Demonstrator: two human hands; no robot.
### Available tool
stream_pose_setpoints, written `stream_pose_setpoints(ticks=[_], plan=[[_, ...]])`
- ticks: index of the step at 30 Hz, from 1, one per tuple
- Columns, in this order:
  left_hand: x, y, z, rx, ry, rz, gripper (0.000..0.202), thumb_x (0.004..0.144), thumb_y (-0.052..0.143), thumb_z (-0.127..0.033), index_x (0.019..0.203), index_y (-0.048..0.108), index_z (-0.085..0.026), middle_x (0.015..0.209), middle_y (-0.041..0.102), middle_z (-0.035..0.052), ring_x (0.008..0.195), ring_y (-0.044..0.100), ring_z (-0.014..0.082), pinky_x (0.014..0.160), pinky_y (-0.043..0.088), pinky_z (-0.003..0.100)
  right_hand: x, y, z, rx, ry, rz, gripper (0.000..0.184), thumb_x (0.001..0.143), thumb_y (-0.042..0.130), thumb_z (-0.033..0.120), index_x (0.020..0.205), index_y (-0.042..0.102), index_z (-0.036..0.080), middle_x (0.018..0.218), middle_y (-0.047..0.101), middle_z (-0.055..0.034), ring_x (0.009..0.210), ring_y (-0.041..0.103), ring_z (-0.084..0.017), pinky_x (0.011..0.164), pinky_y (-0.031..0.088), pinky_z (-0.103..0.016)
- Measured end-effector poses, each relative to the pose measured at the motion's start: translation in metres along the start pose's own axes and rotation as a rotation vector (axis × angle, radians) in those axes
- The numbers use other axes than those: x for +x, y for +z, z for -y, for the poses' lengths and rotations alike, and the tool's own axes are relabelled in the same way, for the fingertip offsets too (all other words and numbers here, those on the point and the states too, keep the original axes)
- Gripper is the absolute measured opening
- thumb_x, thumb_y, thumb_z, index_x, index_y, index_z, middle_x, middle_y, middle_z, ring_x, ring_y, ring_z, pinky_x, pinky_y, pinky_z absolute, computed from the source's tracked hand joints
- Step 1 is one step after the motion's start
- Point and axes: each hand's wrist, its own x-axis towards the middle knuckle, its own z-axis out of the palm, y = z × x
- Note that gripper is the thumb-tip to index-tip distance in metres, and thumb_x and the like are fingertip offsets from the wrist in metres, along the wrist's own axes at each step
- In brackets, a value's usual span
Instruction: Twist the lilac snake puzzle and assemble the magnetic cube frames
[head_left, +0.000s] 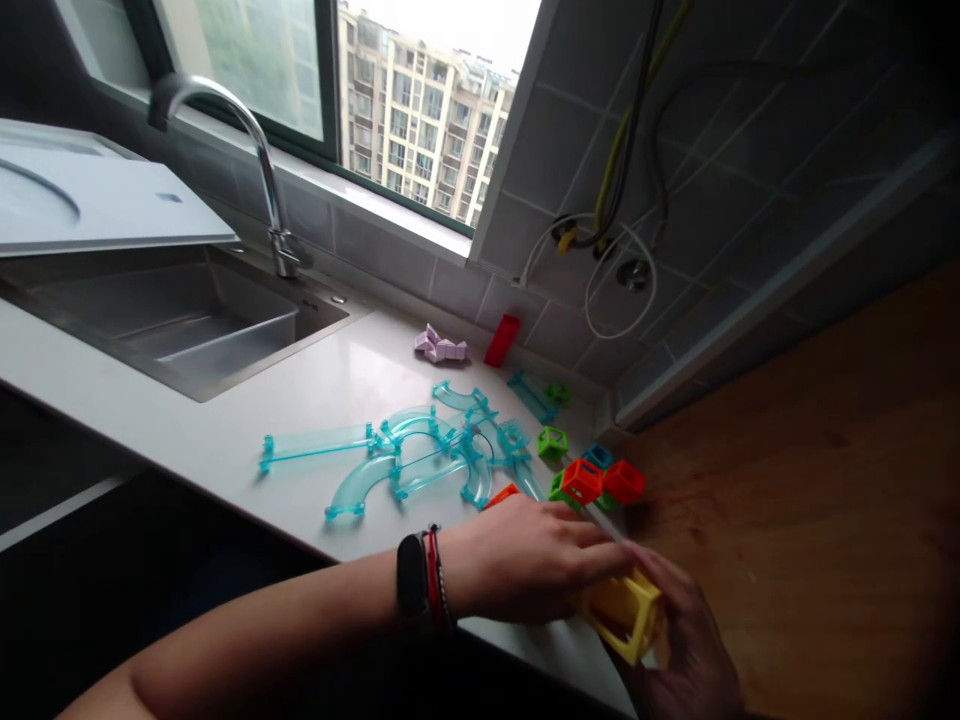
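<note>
At the counter's near edge, the left hand (525, 560) closes its fingers over the top of a yellow cube frame (626, 612); the right hand (694, 650) cups it from below. Hollow, stiff plastic, it looks light and slightly slick, best pinched by its bars, just beside the coloured cubes (596, 482).

Yellow cube frame (626, 610): opaque glossy plastic; track pieces (420, 455): translucent teal plastic, smooth; countertop (187, 420): pale, smooth, faintly glossy; sink (172, 320) and faucet (255, 150): brushed metal; panel (810, 480) at right edge: matt wood grain.
</note>
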Motion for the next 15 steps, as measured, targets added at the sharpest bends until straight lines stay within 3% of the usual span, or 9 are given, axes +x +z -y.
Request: stream_pose_setpoints(ticks=[4,6,8,12,15], plan=[[-0.003,-0.013,0.024,0.032,0.102,-0.041,0.034,0.1,0.06,-0.038,0.13,0.06,-0.021,0.106,0.075,0.0083,0.092,0.07,0.0229,0.059,0.047,0.034,-0.003,-0.017,-0.019,0.02,0.076,-0.032,0.049,0.079,0.082,0.046,0.125,0.071,0.032,0.117,0.074,-0.0102,0.099,0.075,-0.037,0.081,0.064,-0.049],[-0.008,-0.021,0.04,0.039,0.085,-0.073,0.044,0.097,0.065,-0.047,0.133,0.059,-0.022,0.106,0.075,0.0083,0.092,0.07,0.0241,0.061,0.047,0.034,0.005,-0.025,-0.019,0.045,0.155,-0.026,0.051,0.071,0.088,0.051,0.116,0.074,0.033,0.112,0.075,-0.0106,0.093,0.075,-0.038,0.076,0.065,-0.051],[-0.013,-0.027,0.057,0.034,0.013,-0.102,0.055,0.092,0.071,-0.052,0.136,0.056,-0.023,0.107,0.074,0.0082,0.093,0.07,0.0251,0.064,0.049,0.033,0.022,-0.026,-0.011,0.034,0.28,-0.106,0.055,0.064,0.092,0.053,0.112,0.074,0.032,0.11,0.075,-0.0117,0.092,0.074,-0.04,0.074,0.064,-0.053],[-0.024,-0.028,0.087,0.018,-0.157,-0.107,0.048,0.088,0.077,-0.046,0.125,0.061,-0.021,0.099,0.074,0.0068,0.09,0.072,0.0262,0.066,0.052,0.033,0.072,-0.007,0.016,0.023,0.503,-0.33,0.059,0.067,0.092,0.048,0.115,0.071,0.022,0.112,0.071,-0.0122,0.097,0.072,-0.036,0.085,0.061,-0.053],[-0.034,-0.027,0.1,-0.006,-0.223,-0.085,0.033,0.093,0.071,-0.039,0.12,0.064,-0.021,0.097,0.075,0.0063,0.089,0.074,0.0267,0.065,0.054,0.033,0.112,0.015,0.027,0.025,0.442,-0.327,0.057,0.069,0.092,0.047,0.113,0.07,0.017,0.114,0.07,-0.0109,0.098,0.071,-0.03,0.093,0.059,-0.051]])
